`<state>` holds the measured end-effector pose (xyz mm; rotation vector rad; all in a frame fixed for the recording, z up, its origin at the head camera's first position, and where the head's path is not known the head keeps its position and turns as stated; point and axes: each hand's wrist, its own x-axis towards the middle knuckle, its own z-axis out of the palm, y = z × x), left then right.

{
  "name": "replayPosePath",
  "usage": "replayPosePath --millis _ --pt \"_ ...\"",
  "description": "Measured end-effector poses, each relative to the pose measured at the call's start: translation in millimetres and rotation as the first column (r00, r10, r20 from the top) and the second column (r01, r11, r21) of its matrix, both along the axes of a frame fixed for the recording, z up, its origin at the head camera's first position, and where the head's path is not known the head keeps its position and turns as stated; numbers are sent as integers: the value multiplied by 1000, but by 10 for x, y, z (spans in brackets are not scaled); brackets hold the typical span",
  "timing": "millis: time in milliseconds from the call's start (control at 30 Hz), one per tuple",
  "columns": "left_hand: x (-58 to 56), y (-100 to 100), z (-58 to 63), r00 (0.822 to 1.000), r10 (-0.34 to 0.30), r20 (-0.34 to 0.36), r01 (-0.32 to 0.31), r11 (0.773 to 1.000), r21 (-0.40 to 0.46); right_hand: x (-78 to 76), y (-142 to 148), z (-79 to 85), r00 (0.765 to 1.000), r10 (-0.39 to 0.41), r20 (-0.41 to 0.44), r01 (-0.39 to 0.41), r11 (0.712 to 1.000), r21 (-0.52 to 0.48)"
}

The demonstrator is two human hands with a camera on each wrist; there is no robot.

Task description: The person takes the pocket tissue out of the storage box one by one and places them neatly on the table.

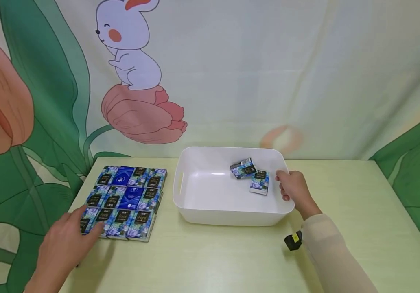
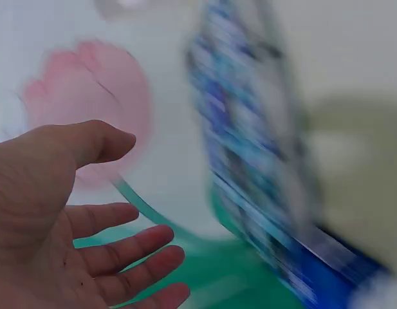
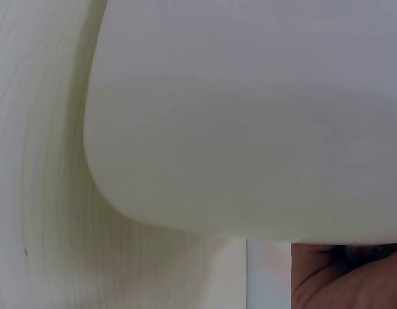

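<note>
My left hand [image 1: 61,240] reaches over the front left corner of a block of pocket tissue packs [image 1: 142,224], its fingers spread and its thumb over the front row. In the left wrist view that hand [image 2: 76,199] holds nothing, and the tissue packs [image 2: 243,148] beside it are blurred. Most packs have a blue floral print; two show plain dark blue faces. With curled fingers my right hand [image 1: 293,188] grips the right end of a white plastic bin [image 1: 224,217]. Two floral tissue packs, one [image 1: 259,183] lying near the other [image 1: 243,167], lie inside toward the right.
The bin and the packs stand on a pale green wood-grain table [image 1: 217,260]. A small black device with a yellow mark [image 1: 292,241] is at the right wrist. Behind the table hangs a cloth backdrop [image 1: 224,81] with a rabbit and tulips.
</note>
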<state>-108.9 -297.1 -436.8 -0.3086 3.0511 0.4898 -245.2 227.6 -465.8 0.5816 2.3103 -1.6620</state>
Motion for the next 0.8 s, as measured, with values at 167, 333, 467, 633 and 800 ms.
replayPosePath --millis 167,333,467,633,800 --pt "-280 676 332 950 -190 -249 193 981 -13 6 11 -4 1000 -7 5 7 1000 -11" --pt "-590 1199 508 888 -316 -335 325 945 -29 10 4 -20 1000 -7 3 7 1000 -13" --pt "-815 1524 594 858 -385 -341 398 917 -33 1 8 -32 1000 -8 -1 8 1000 -7" --pt "-1044 1879 700 837 -452 -307 466 884 -32 -12 20 -42 1000 -7 -11 7 1000 -11" --pt "-1235 2168 731 814 -519 -261 526 849 -51 -12 33 -35 1000 -6 -11 5 1000 -10"
